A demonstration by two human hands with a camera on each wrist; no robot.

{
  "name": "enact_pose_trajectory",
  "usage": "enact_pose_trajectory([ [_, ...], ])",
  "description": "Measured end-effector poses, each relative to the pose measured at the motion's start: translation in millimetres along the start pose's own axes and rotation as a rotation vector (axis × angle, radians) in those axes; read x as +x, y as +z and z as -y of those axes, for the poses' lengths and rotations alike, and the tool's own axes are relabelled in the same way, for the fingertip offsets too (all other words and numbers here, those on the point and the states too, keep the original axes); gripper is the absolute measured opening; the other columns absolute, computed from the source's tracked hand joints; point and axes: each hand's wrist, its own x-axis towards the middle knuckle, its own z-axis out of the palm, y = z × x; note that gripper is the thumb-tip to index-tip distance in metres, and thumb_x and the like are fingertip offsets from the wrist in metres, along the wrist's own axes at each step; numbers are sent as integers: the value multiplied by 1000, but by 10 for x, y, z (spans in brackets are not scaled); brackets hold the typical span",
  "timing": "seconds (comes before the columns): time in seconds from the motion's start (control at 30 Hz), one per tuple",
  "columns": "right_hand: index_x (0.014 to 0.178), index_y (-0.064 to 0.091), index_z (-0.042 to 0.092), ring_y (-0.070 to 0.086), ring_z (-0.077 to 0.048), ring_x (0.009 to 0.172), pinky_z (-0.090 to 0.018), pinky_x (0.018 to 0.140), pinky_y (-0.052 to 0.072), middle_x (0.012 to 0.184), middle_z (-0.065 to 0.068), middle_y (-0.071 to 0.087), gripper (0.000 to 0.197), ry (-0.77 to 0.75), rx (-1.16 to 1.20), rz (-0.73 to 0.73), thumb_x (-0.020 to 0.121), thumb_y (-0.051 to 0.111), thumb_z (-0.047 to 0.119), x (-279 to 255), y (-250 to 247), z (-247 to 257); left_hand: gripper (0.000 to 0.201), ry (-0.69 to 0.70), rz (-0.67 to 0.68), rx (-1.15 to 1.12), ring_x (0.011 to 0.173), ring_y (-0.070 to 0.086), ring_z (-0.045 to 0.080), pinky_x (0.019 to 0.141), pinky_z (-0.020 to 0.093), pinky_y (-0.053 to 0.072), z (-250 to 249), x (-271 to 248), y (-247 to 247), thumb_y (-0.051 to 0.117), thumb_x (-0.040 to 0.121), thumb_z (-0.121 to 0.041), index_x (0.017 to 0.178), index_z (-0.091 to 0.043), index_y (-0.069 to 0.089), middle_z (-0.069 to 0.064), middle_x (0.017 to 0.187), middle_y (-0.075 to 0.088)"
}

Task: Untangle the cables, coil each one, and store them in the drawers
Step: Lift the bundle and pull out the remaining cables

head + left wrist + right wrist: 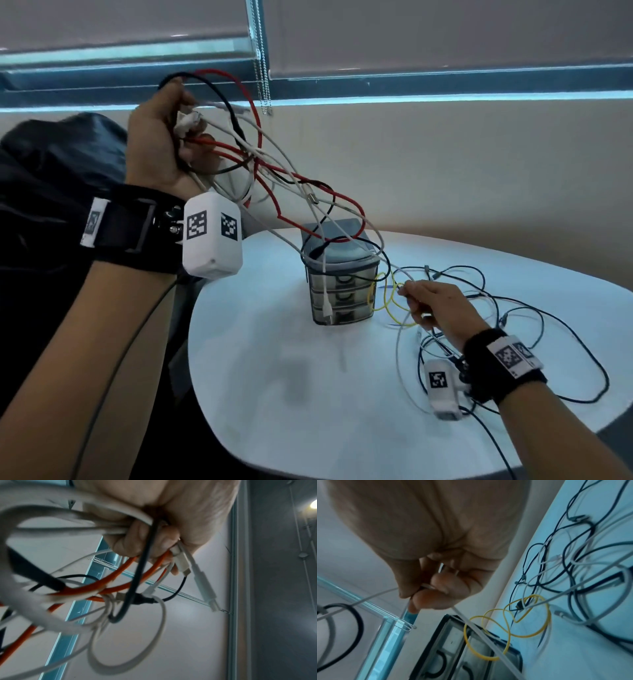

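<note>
White worktop (pixel 274 394) has a small drawer unit (pixel 339 294) in the middle, loose cables (pixel 534 308) beside it. Left hand (pixel 157 137) grips a raised tangled bundle (pixel 260 161) of red, black and white cables. Right hand (pixel 435 308) pinches one white cable (pixel 399 270) just right of the drawers.

No readable text shows; only black-and-white square code markers (pixel 212 224) on the wrist-worn cameras and straps.
</note>
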Motion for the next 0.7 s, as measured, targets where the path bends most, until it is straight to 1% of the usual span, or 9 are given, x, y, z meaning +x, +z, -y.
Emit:
enact_pose_trajectory([
  [0.1,89,73,2,44,-18,49,-27,49,28,64,-7,52,29,30,1,-87,96,60,27,16,-101,-44,34,11,-25,10,34,24,4,38,17,14,55,-6,9,50,96,-31,62,-24,50,-11,45,38],
  [0.17,87,74,5,42,-17,48,-26,50,27,63,-6,52,28,57,31,-156,96,61,28,23,-187,-68,33,-15,-40,17,32,23,5,42,19,11,91,1,-14,50,95,-32,63,-23,49,-10,42,36],
  [0.23,89,73,5,41,-17,49,-26,50,27,62,-6,51,27,81,66,-206,96,61,28,18,-281,-102,33,-34,-47,7,32,23,5,46,21,7,102,15,-73,51,95,-34,64,-23,50,-11,42,35],
  [0.33,88,73,6,42,-16,47,-22,46,28,62,-5,51,27,117,73,-293,96,62,30,-4,-417,-160,31,-34,-58,19,33,23,5,52,24,5,58,48,-203,55,92,-34,63,-24,47,-10,43,36],
  [0.4,89,72,7,42,-17,47,-22,45,28,64,-5,52,27,133,86,-369,96,62,31,-9,-502,-201,31,-53,-53,-1,33,23,5,53,25,4,16,58,-282,58,89,-36,62,-25,47,-11,44,37],
  [0.5,90,72,6,44,-18,48,-24,45,29,67,-6,55,26,181,110,-522,94,63,30,20,-578,-246,35,-62,-61,-20,32,24,4,49,23,5,19,53,-333,53,91,-38,59,-25,50,-12,43,38],
  [0.57,91,71,5,45,-18,49,-25,44,30,70,-8,58,24,245,139,-628,92,63,27,72,-621,-293,38,-59,-74,-2,31,24,5,48,22,6,49,43,-318,51,94,-39,58,-25,52,-12,42,38],
  [0.6,93,71,3,45,-18,49,-25,42,30,72,-9,61,24,281,173,-678,92,64,26,100,-652,-331,39,-55,-86,3,31,25,5,45,21,8,58,39,-312,51,94,-39,58,-25,51,-12,42,38],
  [0.7,99,65,2,41,-17,50,-17,33,27,90,-14,66,24,370,263,-752,96,57,24,162,-730,-458,39,-43,-110,-11,30,24,4,36,15,15,38,22,-310,50,96,-38,58,-25,50,-11,42,37],
])
